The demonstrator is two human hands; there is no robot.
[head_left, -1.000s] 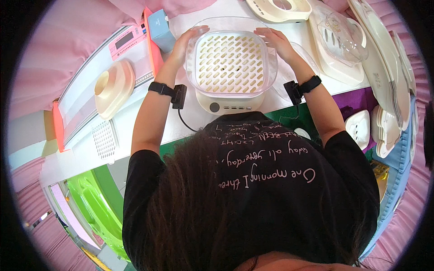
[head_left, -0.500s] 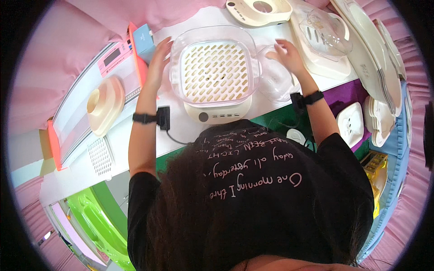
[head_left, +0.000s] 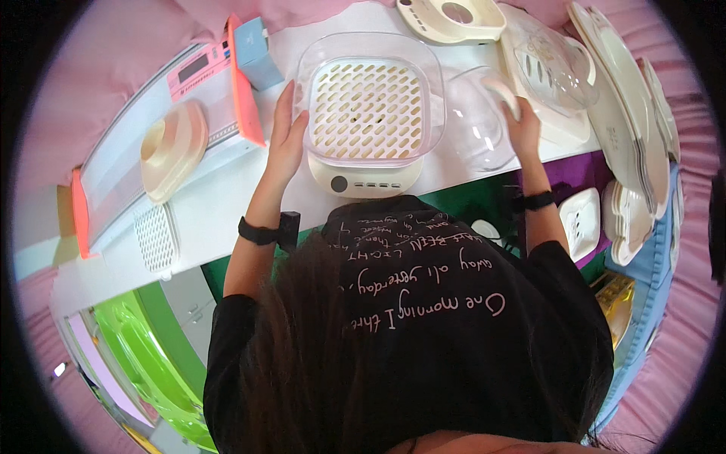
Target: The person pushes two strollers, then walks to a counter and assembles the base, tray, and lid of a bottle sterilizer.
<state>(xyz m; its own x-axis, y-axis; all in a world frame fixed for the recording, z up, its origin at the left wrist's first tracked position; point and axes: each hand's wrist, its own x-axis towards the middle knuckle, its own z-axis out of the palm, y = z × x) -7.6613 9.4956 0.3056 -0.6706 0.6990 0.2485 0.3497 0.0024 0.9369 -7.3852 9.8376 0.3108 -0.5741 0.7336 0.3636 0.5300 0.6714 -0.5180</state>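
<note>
Left hand (head_left: 286, 144) lay flat, fingers together, against the left wall of the clear steamer basket (head_left: 369, 106) seated on its cream base (head_left: 363, 178) on the white surface (head_left: 204, 219). Right hand (head_left: 522, 125) curled on the clear domed lid (head_left: 476, 117); I'd lift it level. My head hid the near edge.

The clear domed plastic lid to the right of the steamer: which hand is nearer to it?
Right. The right hand rests on the clear domed plastic lid at its right side. The left hand is across the slotted steamer tray, against that tray's left wall.
</note>
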